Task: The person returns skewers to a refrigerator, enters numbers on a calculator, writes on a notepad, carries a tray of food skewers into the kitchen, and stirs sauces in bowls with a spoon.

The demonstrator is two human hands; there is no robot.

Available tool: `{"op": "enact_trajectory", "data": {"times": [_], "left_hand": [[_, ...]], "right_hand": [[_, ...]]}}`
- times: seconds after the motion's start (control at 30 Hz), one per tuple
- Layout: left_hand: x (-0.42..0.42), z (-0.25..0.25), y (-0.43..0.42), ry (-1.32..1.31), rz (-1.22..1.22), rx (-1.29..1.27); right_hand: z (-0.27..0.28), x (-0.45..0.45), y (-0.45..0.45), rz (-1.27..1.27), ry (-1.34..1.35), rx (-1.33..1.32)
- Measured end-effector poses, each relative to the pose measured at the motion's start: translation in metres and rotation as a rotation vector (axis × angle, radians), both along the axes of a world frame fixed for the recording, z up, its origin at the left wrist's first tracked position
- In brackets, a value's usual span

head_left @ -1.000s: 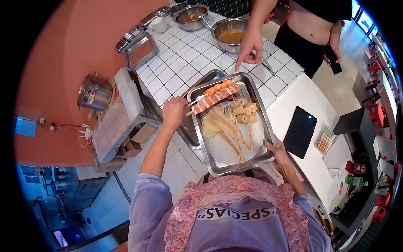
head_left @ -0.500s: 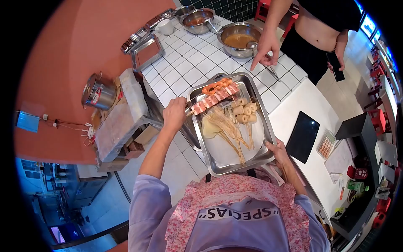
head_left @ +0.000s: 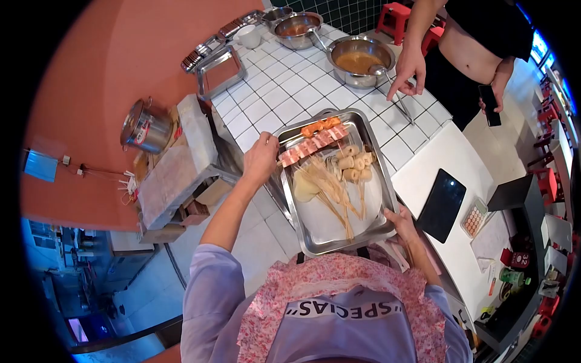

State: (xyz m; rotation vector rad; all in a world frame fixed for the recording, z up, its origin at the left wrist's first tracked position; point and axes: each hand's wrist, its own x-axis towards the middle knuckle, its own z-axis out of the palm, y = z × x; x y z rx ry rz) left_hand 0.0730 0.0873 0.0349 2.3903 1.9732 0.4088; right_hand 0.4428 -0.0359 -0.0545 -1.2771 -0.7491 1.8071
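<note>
A rectangular metal tray (head_left: 311, 245) is tilted slightly in front of me, its lower edge near my apron. My right hand (head_left: 402, 225) grips its right rim, thumb on top. At the upper left rim, my left hand (head_left: 261, 158) is closed around the stick ends of the meat skewers (head_left: 311, 146); the sticks are mostly hidden by the fingers. Beside these lies an orange-coated skewer (head_left: 321, 126). Lower in the tray are skewers of pale rolled pieces (head_left: 353, 163), thin enoki-like strands (head_left: 327, 175) and a pale round slice (head_left: 305, 189).
A white tiled counter (head_left: 266, 78) holds a bowl of brown sauce (head_left: 361, 60), another sauce bowl (head_left: 298, 30) and an empty tray (head_left: 220, 71). Another person's hand (head_left: 409, 74) points down over the counter. A tablet (head_left: 442, 206) and calculator (head_left: 474, 218) lie at right; a pot (head_left: 145, 127) stands left.
The view has shifted slightly, so the counter sits lower and further right. My left hand stays by the tray's upper left with the meat skewers; my right hand keeps its grip on the rim.
</note>
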Motion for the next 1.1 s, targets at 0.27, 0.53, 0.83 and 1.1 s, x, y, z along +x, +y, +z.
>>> {"op": "enact_trajectory", "data": {"times": [0.27, 0.53, 0.83, 1.1], "left_hand": [[-0.013, 0.013, -0.009, 0.064, -0.156, -0.073], [-0.03, -0.017, 0.005, -0.203, -0.078, -0.213], [-0.041, -0.021, 0.004, -0.626, 0.162, -0.409], [-0.042, -0.002, -0.022, -1.149, 0.396, -0.672]], "right_hand": [[-0.016, -0.003, 0.003, -0.02, 0.013, 0.018], [-0.008, -0.008, 0.008, -0.031, 0.02, 0.002], [-0.003, -0.017, 0.014, 0.004, -0.043, 0.007], [-0.021, -0.018, 0.02, 0.075, -0.014, 0.035]]}}
